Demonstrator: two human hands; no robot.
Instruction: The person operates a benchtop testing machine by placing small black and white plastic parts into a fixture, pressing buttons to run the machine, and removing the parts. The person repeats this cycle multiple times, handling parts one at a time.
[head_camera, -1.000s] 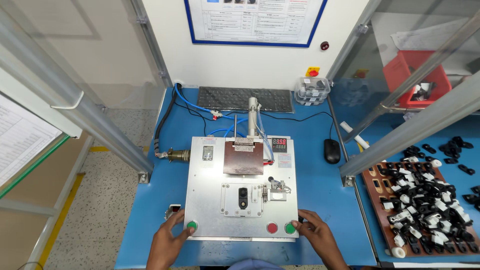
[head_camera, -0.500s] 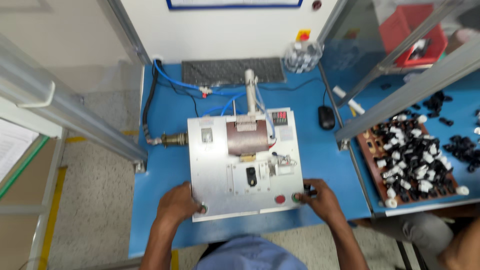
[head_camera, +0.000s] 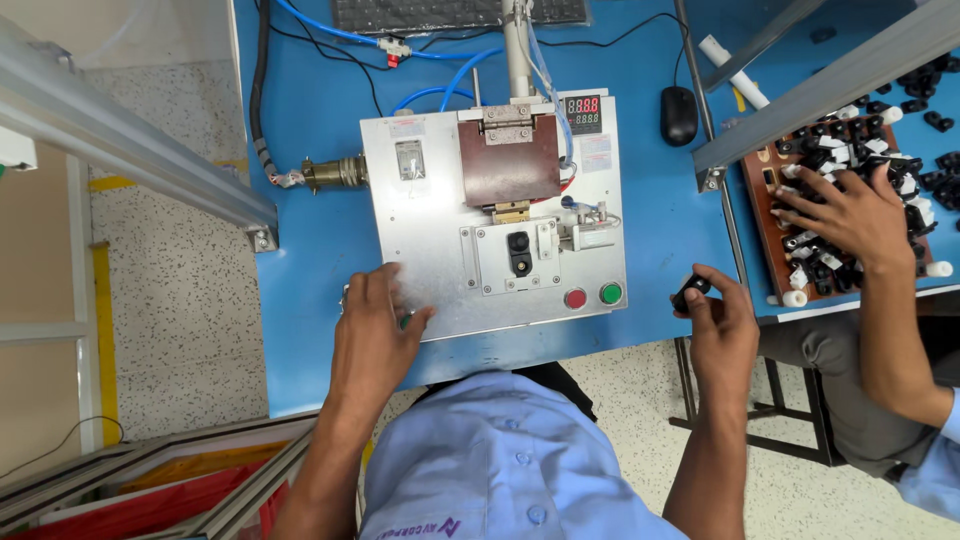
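The person's left hand (head_camera: 375, 325) lies flat on the near left corner of the metal test fixture (head_camera: 430, 210), fingers loosely together and bent down onto the plate. A green button (head_camera: 405, 321) shows only as a sliver just beside the fingertips, mostly hidden under them; whether it is pressed cannot be told.

The right hand (head_camera: 722, 325) is off the fixture, above the blue table (head_camera: 310, 230) edge to the right of the plate. Its thumb and fingers pinch a small black part (head_camera: 691, 293), which sticks out beyond the fingertips on the far side.

Between the two hands, on the near edge of the plate, sit a red button (head_camera: 575, 298) and a second green button (head_camera: 611, 293), both well apart from either hand. Beyond them a black socket (head_camera: 519, 252) sits in a screwed metal holder, with a brown hinged block (head_camera: 508, 160) behind it.

Further right, a co-worker's hand (head_camera: 840, 212) rests with fingers spread on a brown tray (head_camera: 775, 240) of black and white parts. A black mouse (head_camera: 677, 101) lies beyond the right hand.
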